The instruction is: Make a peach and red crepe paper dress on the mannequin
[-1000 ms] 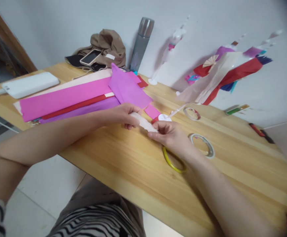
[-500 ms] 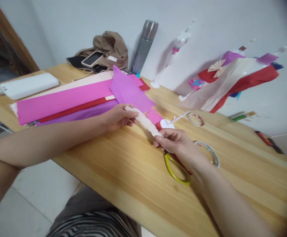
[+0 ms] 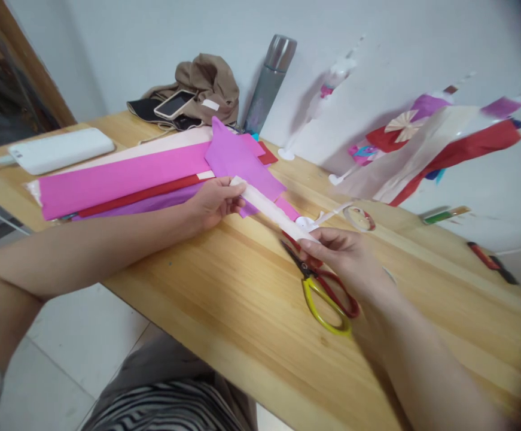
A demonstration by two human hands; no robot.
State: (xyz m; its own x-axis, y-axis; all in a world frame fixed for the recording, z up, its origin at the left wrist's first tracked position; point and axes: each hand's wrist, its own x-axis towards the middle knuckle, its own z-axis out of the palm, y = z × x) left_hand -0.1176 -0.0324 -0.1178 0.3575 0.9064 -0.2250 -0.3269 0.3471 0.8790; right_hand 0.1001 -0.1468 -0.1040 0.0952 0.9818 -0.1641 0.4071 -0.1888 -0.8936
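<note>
A pale strip of crepe paper [image 3: 271, 208] is stretched between my two hands above the table. My left hand [image 3: 219, 200] pinches its left end between thumb and fingers. At the other end, my right hand [image 3: 332, 248] grips the strip the same way. Scissors [image 3: 327, 305] with one yellow and one red handle lie on the wood just below my right hand. Behind the strip lie a purple paper sheet [image 3: 246, 161] and a small pink paper piece [image 3: 287, 208]. A white round base [image 3: 305, 223] shows partly behind the strip.
Folded pink paper [image 3: 125, 176] and a white power bank [image 3: 60, 149] lie left. A phone [image 3: 174, 105] rests on brown cloth [image 3: 213, 78] beside a grey flask [image 3: 269, 84]. Tape [image 3: 359, 218], a cutter [image 3: 491, 262] and decorated balloon stands [image 3: 404, 129] are right.
My hands have moved apart, and the strip is drawn out longer and straighter. My right hand has shifted right, uncovering more of the scissors and covering most of the nearer tape roll.
</note>
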